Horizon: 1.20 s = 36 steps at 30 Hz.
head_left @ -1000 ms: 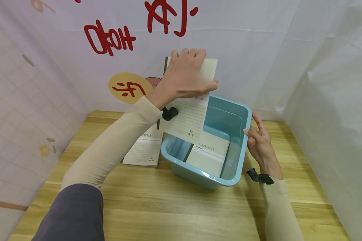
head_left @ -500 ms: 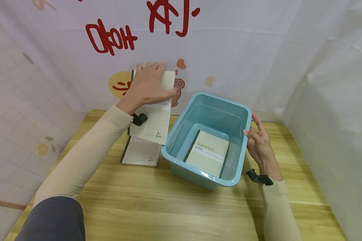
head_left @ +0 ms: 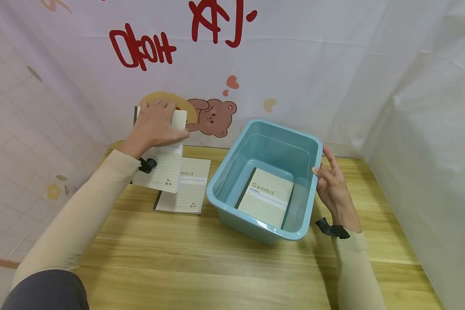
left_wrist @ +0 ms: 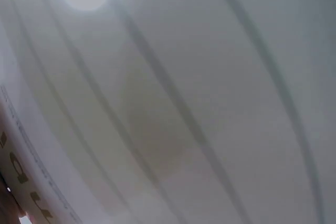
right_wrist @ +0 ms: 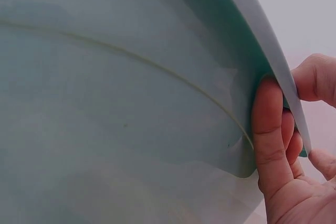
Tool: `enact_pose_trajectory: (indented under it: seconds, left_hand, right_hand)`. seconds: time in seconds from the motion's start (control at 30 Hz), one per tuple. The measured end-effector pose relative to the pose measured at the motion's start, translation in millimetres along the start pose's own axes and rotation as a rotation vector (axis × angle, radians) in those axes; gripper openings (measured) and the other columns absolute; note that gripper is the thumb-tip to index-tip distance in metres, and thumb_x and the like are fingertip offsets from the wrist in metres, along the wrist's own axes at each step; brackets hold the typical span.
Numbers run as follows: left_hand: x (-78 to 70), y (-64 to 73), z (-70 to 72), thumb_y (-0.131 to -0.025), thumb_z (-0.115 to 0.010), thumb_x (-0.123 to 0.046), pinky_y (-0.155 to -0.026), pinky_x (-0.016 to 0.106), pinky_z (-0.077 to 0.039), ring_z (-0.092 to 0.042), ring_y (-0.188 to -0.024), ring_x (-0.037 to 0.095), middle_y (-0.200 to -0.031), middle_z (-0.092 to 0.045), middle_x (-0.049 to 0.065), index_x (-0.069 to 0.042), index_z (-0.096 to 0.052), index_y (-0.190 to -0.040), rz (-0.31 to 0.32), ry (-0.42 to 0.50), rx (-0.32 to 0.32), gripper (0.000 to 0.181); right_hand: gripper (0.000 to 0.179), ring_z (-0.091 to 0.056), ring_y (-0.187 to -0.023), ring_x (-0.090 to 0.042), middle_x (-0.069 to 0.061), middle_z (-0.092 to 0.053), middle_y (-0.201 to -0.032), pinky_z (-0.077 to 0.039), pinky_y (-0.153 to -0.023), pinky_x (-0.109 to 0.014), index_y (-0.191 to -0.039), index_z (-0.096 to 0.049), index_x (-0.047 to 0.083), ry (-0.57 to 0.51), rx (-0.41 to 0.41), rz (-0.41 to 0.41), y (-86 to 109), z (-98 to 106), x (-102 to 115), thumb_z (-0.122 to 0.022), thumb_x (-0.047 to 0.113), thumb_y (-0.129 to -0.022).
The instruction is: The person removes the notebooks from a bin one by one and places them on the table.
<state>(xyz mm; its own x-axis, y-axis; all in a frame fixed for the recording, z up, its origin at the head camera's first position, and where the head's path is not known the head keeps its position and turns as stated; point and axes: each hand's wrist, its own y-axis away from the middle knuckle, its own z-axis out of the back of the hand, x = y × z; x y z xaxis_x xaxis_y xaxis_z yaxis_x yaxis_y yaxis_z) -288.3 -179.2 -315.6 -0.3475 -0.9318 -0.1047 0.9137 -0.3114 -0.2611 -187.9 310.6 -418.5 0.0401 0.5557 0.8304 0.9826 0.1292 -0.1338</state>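
My left hand (head_left: pixel 156 125) grips a pale lined notebook (head_left: pixel 159 170) with a dark spine from above, fingers over its top edge and thumb along its right side. This notebook is held up and overlaps a second notebook (head_left: pixel 190 189) lying on the table. Ruled lines of the held cover (left_wrist: pixel 157 108) fill the left wrist view up close. At the right, my right hand (head_left: pixel 333 183) pinches the rim of a blue plastic tub (head_left: pixel 271 230). In the right wrist view the thumb and fingers (right_wrist: pixel 270 129) lie on either side of that rim. A "Gambit" notebook (head_left: pixel 269 193) lies flat inside the tub.
The wooden table (head_left: pixel 217 271) ends against a white curtain (head_left: pixel 314 77) at the back, printed with red characters and a bear (head_left: pixel 215 118). White sheeting (head_left: pixel 430 150) hangs along the right side, and a patterned sheet (head_left: pixel 23 172) along the left.
The left hand has carried its notebook leftward and down, from over the tub's left side to above the left part of the table. The right hand stays on the rim.
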Motion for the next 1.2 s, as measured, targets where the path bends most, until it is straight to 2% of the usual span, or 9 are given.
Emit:
enact_pose_trajectory:
  seconds: [0.13, 0.3, 0.6, 0.73, 0.97, 1.07, 1.2]
  left_hand:
    - [18.1, 10.4, -10.1, -0.083, -0.063, -0.054, -0.092, 0.058, -0.029, -0.049, -0.097, 0.035, -0.105, -0.057, 0.017, -0.003, -0.053, -0.113, 0.007, -0.031, 0.028, 0.06]
    - [43.2, 22.2, -28.7, -0.085, -0.063, -0.056, -0.084, 0.055, -0.029, -0.051, -0.096, 0.036, -0.107, -0.06, 0.019, -0.002, -0.054, -0.113, 0.031, -0.057, 0.065, 0.062]
    - [84.1, 40.7, -68.1, -0.082, -0.067, -0.056, -0.084, 0.057, -0.03, -0.052, -0.103, 0.039, -0.12, -0.062, 0.023, 0.0, -0.053, -0.124, 0.044, -0.078, 0.141, 0.072]
    - [96.8, 46.7, -82.8, -0.082, -0.068, -0.055, -0.087, 0.058, -0.03, -0.053, -0.109, 0.041, -0.128, -0.061, 0.025, 0.001, -0.054, -0.13, 0.053, -0.072, 0.179, 0.075]
    - [109.9, 47.6, -107.9, -0.084, -0.07, -0.053, -0.1, 0.071, -0.024, -0.047, -0.118, 0.045, -0.131, -0.056, 0.028, 0.002, -0.049, -0.127, 0.051, -0.025, 0.201, 0.073]
    - [111.5, 46.4, -117.4, -0.086, -0.069, -0.055, -0.105, 0.078, -0.019, -0.041, -0.125, 0.047, -0.136, -0.052, 0.029, 0.003, -0.046, -0.127, 0.064, -0.015, 0.214, 0.074]
    - [108.2, 42.8, -126.2, -0.088, -0.067, -0.057, -0.105, 0.081, -0.019, -0.037, -0.127, 0.048, -0.133, -0.049, 0.029, 0.003, -0.046, -0.122, 0.085, 0.0, 0.219, 0.072]
  right_hand:
    - [0.078, -0.069, -0.076, -0.016, -0.009, -0.059, -0.134, -0.058, -0.065, -0.024, -0.164, -0.013, 0.019, 0.0, 0.002, -0.004, 1.3, 1, -1, -0.043, -0.015, -0.1]
    - [0.079, -0.07, -0.077, -0.016, -0.013, -0.05, -0.147, -0.058, -0.066, -0.024, -0.165, -0.011, 0.018, 0.002, 0.009, -0.004, 1.3, 1, -2, -0.043, -0.014, -0.1]
    - [0.079, -0.069, -0.076, -0.017, -0.009, -0.061, -0.131, -0.058, -0.066, -0.024, -0.164, -0.011, 0.018, 0.006, 0.011, -0.005, -1.4, -2, -1, -0.044, -0.014, -0.1]
    - [0.079, -0.069, -0.077, -0.017, -0.008, -0.06, -0.134, -0.058, -0.067, -0.024, -0.164, -0.012, 0.018, 0.01, 0.006, -0.009, -2.7, -3, -1, -0.044, -0.015, -0.1]
    - [0.08, -0.07, -0.08, -0.017, -0.009, -0.054, -0.142, -0.059, -0.069, -0.024, -0.165, -0.011, 0.018, 0.01, 0.002, -0.019, -1.7, -1, -2, -0.044, -0.015, -0.1]
    - [0.08, -0.071, -0.081, -0.017, -0.009, -0.054, -0.143, -0.059, -0.069, -0.025, -0.165, -0.011, 0.019, 0.009, 0.004, -0.021, -0.8, 0, -2, -0.043, -0.015, -0.1]
    - [0.081, -0.071, -0.078, -0.017, -0.009, -0.055, -0.142, -0.059, -0.067, -0.025, -0.165, -0.008, 0.018, -0.004, 0.007, -0.01, 0.5, 0, 0, -0.043, -0.015, -0.1]
